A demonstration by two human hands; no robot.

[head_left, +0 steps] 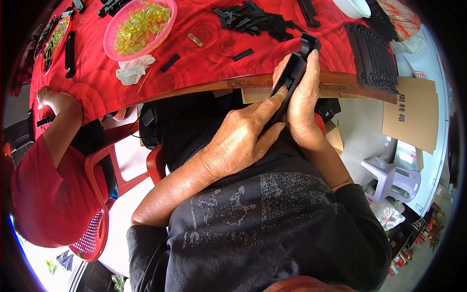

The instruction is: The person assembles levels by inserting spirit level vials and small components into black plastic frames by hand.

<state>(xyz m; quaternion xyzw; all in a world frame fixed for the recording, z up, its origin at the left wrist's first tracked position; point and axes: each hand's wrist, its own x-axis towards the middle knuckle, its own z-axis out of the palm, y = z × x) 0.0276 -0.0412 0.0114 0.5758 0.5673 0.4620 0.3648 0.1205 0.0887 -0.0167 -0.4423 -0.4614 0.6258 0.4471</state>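
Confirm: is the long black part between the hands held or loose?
Held: the right hand grips the long black part, and the left hand lies against it. Whether it also rests on the table, I cannot tell.

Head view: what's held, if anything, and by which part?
A black part: right hand around it near the hooked end, left hand lower down.

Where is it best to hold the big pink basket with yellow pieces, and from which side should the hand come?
Probably by the right rim of the pink basket, coming from the right and above. The rim is raised and looks free there, while a white tissue lies by the near edge. Loose yellow pieces lie inside, so keep it level.
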